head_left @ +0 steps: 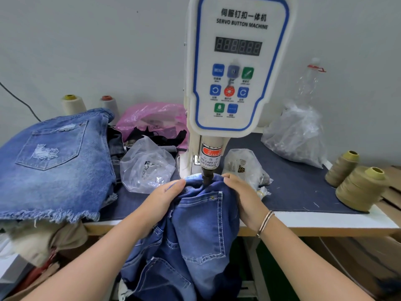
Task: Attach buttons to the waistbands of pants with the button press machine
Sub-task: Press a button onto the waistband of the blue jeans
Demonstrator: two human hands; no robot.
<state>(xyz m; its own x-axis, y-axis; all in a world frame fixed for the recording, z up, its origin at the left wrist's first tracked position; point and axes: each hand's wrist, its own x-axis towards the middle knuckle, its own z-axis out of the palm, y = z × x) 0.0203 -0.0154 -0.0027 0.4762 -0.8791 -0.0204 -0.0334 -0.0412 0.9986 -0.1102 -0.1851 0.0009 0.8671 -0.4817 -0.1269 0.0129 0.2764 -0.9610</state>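
A white servo button machine (236, 68) stands at the table's middle, its black press head (207, 177) pointing down onto the waistband of dark blue denim pants (199, 227). The pants hang off the table's front edge toward me. My left hand (165, 196) grips the waistband just left of the press head. My right hand (243, 194), with a bracelet on its wrist, grips the waistband just right of it. The waistband under the head is partly hidden by my fingers.
A pile of light blue denim shorts (54, 161) lies at the left. Clear plastic bags of buttons (147, 166) (243, 166) flank the machine, with a pink bag (152, 118) behind and a large clear bag (297, 135) at right. Thread cones (360, 187) stand at the right.
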